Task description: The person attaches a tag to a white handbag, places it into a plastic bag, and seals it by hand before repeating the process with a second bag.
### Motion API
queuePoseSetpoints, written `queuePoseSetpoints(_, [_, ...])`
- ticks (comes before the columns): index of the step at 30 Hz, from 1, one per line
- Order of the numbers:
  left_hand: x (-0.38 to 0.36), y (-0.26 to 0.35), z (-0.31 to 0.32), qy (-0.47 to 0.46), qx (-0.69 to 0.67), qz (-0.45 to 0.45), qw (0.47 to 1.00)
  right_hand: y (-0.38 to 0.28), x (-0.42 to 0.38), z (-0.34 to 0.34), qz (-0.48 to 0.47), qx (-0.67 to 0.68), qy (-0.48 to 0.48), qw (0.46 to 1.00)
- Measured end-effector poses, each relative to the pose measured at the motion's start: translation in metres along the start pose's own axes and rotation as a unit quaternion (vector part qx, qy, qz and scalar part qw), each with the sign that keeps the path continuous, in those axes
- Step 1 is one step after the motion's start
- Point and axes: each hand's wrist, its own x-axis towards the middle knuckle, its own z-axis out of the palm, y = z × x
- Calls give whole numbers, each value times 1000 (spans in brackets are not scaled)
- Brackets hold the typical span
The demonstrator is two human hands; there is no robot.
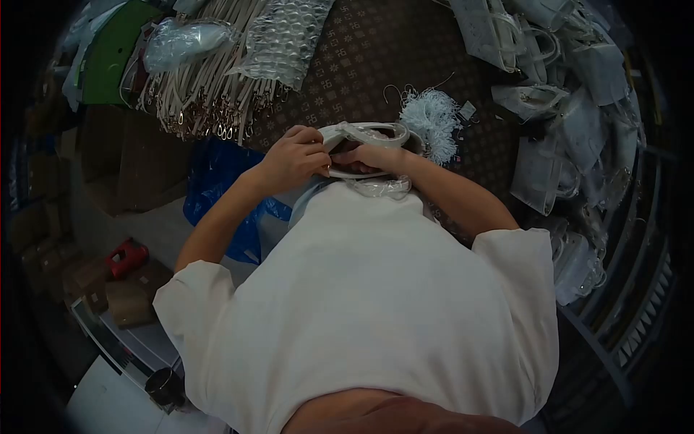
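Observation:
A white handbag (pixel 334 134) with looped handles is held against my body at the table's near edge, its opening facing up. The fingers of my left hand (pixel 295 160) are closed on the left side of its rim. Across the opening lies my right hand (pixel 367 157), its curled fingers down inside the bag; what they hold there is hidden. Clear plastic wrap (pixel 379 188) hangs at the bag's near side. Just right of the bag is a bunch of pale blue-white strings (pixel 431 119), with a small tag (pixel 467 111) beside it.
Many straps with metal clasps (pixel 217 101) lie at the back left, next to bubble wrap (pixel 285 40) and a green piece (pixel 108 58). Wrapped white bags (pixel 549 155) crowd the right side of the patterned table (pixel 369 54). A blue plastic bag (pixel 224 181) and cardboard boxes (pixel 144 166) are left.

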Motion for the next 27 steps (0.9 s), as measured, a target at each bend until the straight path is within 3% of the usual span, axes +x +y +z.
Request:
queuePoseSetpoints(3, [-4,1,-10,-60,43,28,997,-7,4,1,-91,-126,54,986])
queuePoseSetpoints(5, [-8,4,-13,-74,20,12,997,-3,6,3,-320,-278,139,895])
queuePoseSetpoints(6, [-11,3,-11,-75,19,12,997,-2,4,1,-319,-277,139,896])
queuePoseSetpoints(8, [-18,1,-7,-110,-27,-18,993,0,-3,-10,-222,-446,225,838])
queuePoseSetpoints(9, [-23,0,-7,-109,-28,-17,993,6,-1,-23,-254,-464,293,796])
queuePoseSetpoints(10, [-29,0,-8,-123,-14,-32,992,3,-7,-31,-252,-464,293,797])
queuePoseSetpoints(12, [-29,0,-3,-134,-1,-43,990,-8,-21,-44,-230,-566,362,704])
queuePoseSetpoints(16, [-25,-1,19,-93,10,-67,993,-15,-2,-47,-257,-586,400,656])
queuePoseSetpoints(20, [-28,0,37,-28,-30,-105,994,-22,3,-29,-295,-605,333,660])
queuePoseSetpoints(22, [-34,3,42,-45,19,-106,993,-23,3,-10,-284,-557,258,736])
queuePoseSetpoints(25, [-33,6,47,-34,81,-105,991,-15,11,-4,-341,-535,268,725])
queuePoseSetpoints(27, [-34,8,48,-13,98,-100,990,-16,8,1,-301,-527,251,754])
